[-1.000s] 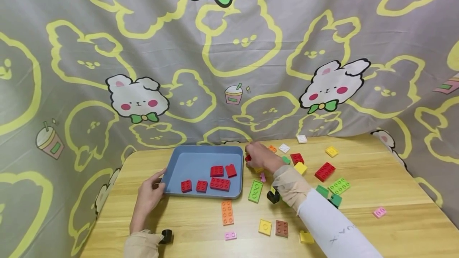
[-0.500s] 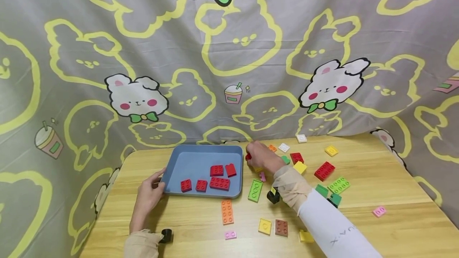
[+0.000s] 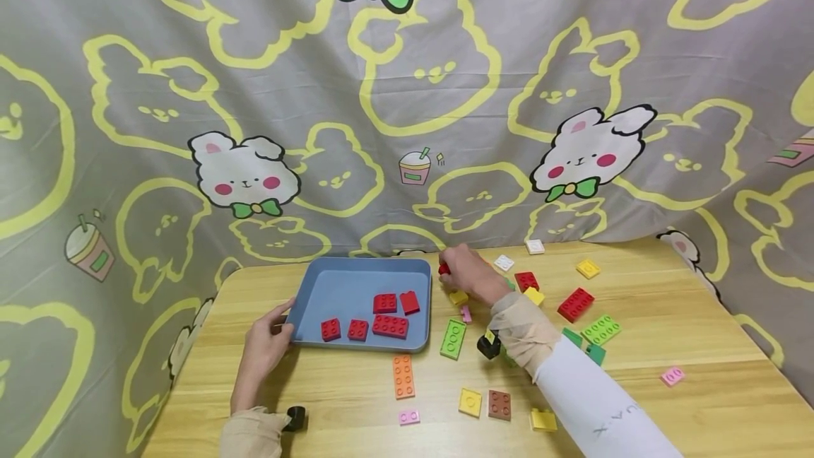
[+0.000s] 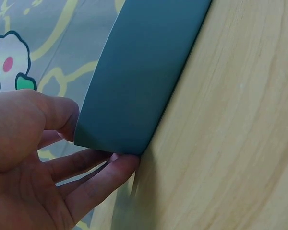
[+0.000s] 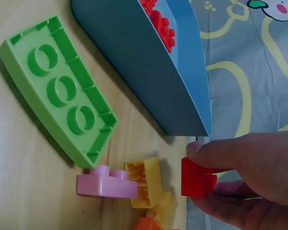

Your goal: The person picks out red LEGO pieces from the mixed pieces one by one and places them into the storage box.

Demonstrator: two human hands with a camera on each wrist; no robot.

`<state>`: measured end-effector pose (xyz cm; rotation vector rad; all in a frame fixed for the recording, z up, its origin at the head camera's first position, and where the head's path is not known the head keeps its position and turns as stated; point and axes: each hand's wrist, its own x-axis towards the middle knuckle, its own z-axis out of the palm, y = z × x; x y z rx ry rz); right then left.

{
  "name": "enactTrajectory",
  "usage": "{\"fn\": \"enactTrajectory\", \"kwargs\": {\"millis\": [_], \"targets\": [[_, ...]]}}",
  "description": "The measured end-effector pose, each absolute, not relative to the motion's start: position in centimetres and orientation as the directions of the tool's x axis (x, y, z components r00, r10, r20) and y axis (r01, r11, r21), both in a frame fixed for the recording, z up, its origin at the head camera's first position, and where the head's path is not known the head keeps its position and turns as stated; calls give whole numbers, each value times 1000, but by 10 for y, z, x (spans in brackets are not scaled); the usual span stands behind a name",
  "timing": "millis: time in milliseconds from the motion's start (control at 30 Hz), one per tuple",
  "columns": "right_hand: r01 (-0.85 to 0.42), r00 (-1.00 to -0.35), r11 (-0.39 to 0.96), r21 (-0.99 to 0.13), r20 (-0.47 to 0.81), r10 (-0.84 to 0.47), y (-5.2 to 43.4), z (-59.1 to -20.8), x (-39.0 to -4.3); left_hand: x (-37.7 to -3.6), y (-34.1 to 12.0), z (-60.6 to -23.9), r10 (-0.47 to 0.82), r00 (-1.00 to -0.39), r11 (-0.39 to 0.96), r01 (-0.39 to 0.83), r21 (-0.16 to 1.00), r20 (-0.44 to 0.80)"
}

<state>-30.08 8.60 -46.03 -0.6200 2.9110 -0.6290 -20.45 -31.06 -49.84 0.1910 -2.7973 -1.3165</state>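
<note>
Two hands at a blue tray, and one hand pinches a small red brick.

On the left, the left hand point(image 3: 263, 348) holds the near left corner of the blue tray point(image 3: 331, 285), with the thumb on the rim and the fingers point(image 4: 93, 184) curled under the edge. Five red bricks point(image 3: 389, 325) lie in the tray, toward its near right part. Just past the tray's far right corner, the right hand point(image 3: 467, 276) pinches a small red brick point(image 5: 198, 178) between thumb and fingers, lifted a little off the wooden table point(image 3: 668, 331). Near that hand lie a long green brick point(image 5: 57, 108) turned upside down, a pink brick point(image 5: 105, 182) and a yellow brick point(image 5: 145, 179). More coloured bricks are spread over the table to the right.
</note>
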Motion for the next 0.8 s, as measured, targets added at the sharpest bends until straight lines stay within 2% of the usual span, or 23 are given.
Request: {"fn": "enactTrajectory", "kwargs": {"millis": [233, 800], "targets": [[-414, -901, 827, -380, 40, -433, 87, -454, -300, -204, -310, -497, -127, -992, 634, -90, 768, -12], [-454, -888, 796, -401, 132, -440, 62, -435, -298, -203, -310, -495, -123, -992, 627, -90, 774, -15]]}}
